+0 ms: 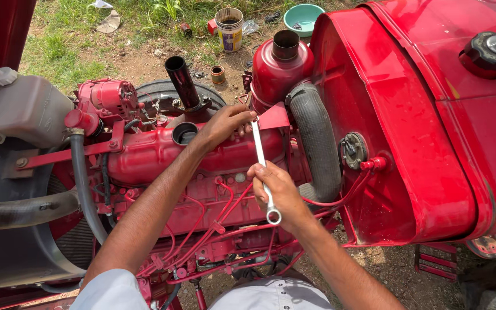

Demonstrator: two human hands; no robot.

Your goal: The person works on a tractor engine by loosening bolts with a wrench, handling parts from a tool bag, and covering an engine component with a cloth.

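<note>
Nearest you, your right hand (279, 192) is closed round the shaft of a silver ring spanner (264, 172) — fingers curled tight, thumb laid along the metal, with the ring end showing just below your grip. The spanner runs steeply upward and away from that hand, its upper end meeting the top of the red engine block (162, 155) beside a red bracket (274, 117).

Your left hand (225, 123) reaches across the block to that upper end. Its fingers (242, 115) are bent and bunched at the spanner head, touching it; whether they pinch a fastener beneath cannot be told, as the hand covers the spot. Just left of this hand an open round filler neck (185, 133) sits on the block.

Thin red fuel pipes (202, 229) fan out below your forearms. A ribbed black hose (317, 143) curves down on the right, between the block and the red fuel tank (409, 115), whose black cap (493, 50) sits at the upper right.

Further off, a black exhaust stub (182, 80) stands tilted behind the block, and a red air-cleaner canister (279, 66) stands upright beside it. At the left, a whitish plastic reservoir (27, 109) rests above the radiator hose (81, 183).

On the ground beyond — a tin can (229, 28) and a green bowl (303, 16), well apart from both hands.
</note>
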